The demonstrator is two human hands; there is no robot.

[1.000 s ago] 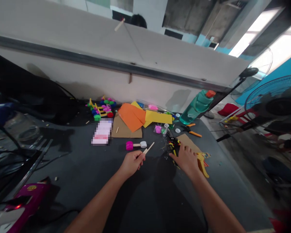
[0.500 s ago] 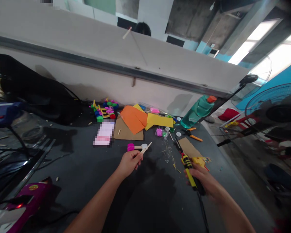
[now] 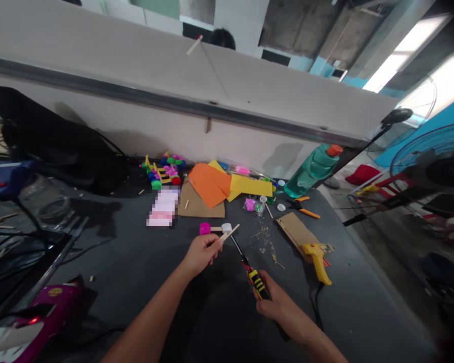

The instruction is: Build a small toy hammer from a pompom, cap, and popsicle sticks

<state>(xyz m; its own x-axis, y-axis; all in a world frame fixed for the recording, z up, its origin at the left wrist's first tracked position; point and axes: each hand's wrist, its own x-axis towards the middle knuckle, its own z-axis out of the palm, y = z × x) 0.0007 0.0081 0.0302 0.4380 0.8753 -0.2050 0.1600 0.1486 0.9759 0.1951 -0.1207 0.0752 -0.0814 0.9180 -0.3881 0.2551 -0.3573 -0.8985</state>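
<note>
My left hand [image 3: 202, 252] pinches a light wooden craft stick [image 3: 231, 232] that points up and right. Just beyond my fingers, another stick [image 3: 216, 229] runs between a magenta bottle cap [image 3: 205, 228] and a white cap [image 3: 226, 228]; whether my fingers also grip it is hidden. My right hand [image 3: 274, 300] is closed around a long tool [image 3: 259, 283] with a yellow-and-black handle, red near its neck, and a slim metal tip. That tip reaches close beside the held stick and the white cap; I cannot tell whether it touches.
A yellow glue gun [image 3: 320, 259] rests by a cardboard strip [image 3: 295, 229] at right. Behind are orange paper [image 3: 210, 184], a teal bottle [image 3: 310, 171], orange-handled pliers [image 3: 308, 213] and colourful toy pieces [image 3: 161, 174]. A magenta box [image 3: 53, 312] stands front left.
My right hand has swung left with the yellow-and-black tool, bringing its tip from beside the cardboard strip to the stick. The glue gun is now uncovered. My left hand barely moved.
</note>
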